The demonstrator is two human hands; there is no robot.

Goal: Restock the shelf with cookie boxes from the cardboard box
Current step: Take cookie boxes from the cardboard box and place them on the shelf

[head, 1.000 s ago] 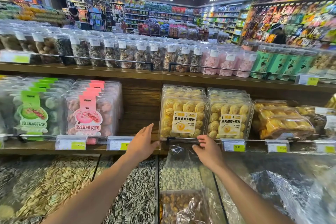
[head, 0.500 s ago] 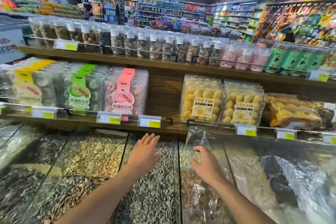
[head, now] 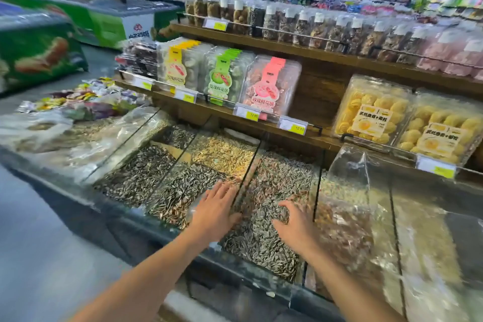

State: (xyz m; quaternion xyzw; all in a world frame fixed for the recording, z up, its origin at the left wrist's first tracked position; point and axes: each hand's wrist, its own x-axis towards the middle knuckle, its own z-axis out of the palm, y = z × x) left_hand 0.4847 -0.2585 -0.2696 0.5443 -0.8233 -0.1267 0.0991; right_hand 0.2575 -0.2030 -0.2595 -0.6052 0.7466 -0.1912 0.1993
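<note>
We are hovering our left hand (head: 217,210), fingers spread and empty, over bins of striped sunflower seeds (head: 156,178), right hand (head: 295,222) beside it, fingers loosely curled on nothing, clear plastic boxes of yellow cookies (head: 371,110) sitting on the brown wooden shelf (head: 318,91) at two o'clock

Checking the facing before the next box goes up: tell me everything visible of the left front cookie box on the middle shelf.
The left cookie box is a clear plastic pack filled with rows of round yellow swirl cookies. A white label on its front bears a round yellow picture and dark Chinese characters. It stands on edge on the wooden shelf, face out, side by side with the right cookie box, seemingly touching. Left hand and right hand are both clear of it.
</note>
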